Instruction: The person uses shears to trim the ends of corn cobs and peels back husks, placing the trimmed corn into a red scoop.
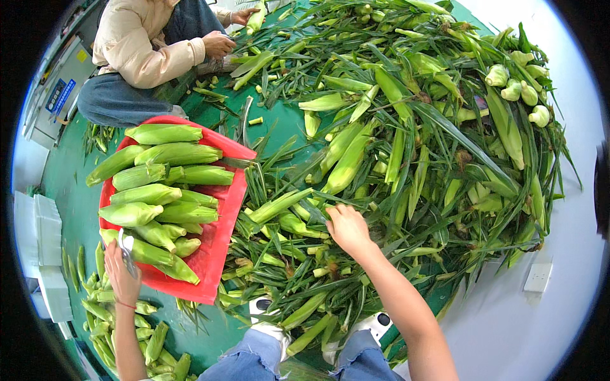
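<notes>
At the near left side of the red tray (223, 257), my left hand (122, 279) is closed on a silvery metal hand tool (126, 249) whose exact kind I cannot make out. The tool lies against an unhusked corn ear (149, 253) at the tray's near end. Several other green ears (149, 193) lie stacked in the tray. My right hand (348, 230) reaches into the leafy heap, fingers curled in among the leaves, and what they grip is hidden. Beside its fingertips lie a green ear (298, 223) and loose husk leaves.
A large heap of corn leaves, stalks and ears (413, 127) spreads from the middle to the right wall. More ears (159, 343) lie at the lower left. Another person (143, 51) sits at the upper left, holding an ear (257, 18). White bins (49, 254) stand at left.
</notes>
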A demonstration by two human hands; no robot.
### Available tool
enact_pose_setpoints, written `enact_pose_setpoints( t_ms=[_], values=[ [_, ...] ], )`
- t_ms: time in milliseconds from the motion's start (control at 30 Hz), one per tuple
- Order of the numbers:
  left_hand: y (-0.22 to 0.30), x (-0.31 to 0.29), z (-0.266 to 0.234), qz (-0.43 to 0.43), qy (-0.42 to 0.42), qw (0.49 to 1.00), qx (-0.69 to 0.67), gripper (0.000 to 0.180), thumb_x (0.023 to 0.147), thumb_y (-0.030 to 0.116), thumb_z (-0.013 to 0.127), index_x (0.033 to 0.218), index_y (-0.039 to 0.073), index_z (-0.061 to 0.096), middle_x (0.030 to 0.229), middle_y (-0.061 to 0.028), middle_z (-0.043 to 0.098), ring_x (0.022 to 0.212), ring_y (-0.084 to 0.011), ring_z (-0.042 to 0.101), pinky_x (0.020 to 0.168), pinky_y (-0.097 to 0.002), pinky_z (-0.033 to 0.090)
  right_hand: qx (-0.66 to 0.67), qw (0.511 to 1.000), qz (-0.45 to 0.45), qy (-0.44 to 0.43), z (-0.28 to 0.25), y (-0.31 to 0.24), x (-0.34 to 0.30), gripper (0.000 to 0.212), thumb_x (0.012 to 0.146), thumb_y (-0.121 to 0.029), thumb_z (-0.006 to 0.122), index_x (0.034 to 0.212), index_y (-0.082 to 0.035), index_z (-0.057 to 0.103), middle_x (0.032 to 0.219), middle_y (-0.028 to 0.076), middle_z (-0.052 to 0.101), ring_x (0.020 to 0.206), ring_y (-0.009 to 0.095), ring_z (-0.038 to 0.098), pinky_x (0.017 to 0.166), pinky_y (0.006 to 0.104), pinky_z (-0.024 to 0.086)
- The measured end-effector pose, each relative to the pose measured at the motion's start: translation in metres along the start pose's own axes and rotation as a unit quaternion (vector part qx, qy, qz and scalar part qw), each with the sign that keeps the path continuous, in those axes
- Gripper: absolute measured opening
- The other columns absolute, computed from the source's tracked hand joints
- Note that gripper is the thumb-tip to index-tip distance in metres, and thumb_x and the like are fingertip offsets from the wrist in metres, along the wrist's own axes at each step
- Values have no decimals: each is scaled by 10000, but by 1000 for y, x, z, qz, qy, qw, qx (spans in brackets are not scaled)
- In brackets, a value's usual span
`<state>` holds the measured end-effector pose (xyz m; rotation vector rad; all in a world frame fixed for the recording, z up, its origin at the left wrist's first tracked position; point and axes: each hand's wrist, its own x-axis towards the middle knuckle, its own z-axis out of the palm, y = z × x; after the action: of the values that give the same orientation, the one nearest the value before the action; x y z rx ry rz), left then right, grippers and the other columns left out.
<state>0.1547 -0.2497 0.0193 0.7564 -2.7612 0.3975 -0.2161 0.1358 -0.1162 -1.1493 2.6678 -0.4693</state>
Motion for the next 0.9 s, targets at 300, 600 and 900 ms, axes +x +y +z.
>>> enact_pose_setpoints(
  t_ms=[300,600,900],
  values=[
    [-15,-48,-20,27,-58,998,-14,659,649,-27,618,1258,30,371,1426,-234,332,1222,-425,394,1018,-483,305,-96,972,129,-172,-31,2,-5,630,725,-352,755,1213,-40,508,1201,144,528,1120,293,495,927,431,399],
    [160,34,-48,156,-15,906,-393,549,638,57,701,1154,14,519,1057,-150,590,929,-331,555,816,-397,443,-79,968,-113,209,-118,37,-131,541,642,-111,678,1155,-163,512,1239,78,538,1160,298,511,1000,524,318],
    [330,56,-51,159,-484,581,-635,587,757,286,766,1189,32,460,1008,-109,608,854,-174,594,770,-309,477,-226,936,-92,254,-171,-9,-143,332,773,-133,672,1061,-271,581,1293,61,517,1239,312,445,1110,503,232]
  ],
)
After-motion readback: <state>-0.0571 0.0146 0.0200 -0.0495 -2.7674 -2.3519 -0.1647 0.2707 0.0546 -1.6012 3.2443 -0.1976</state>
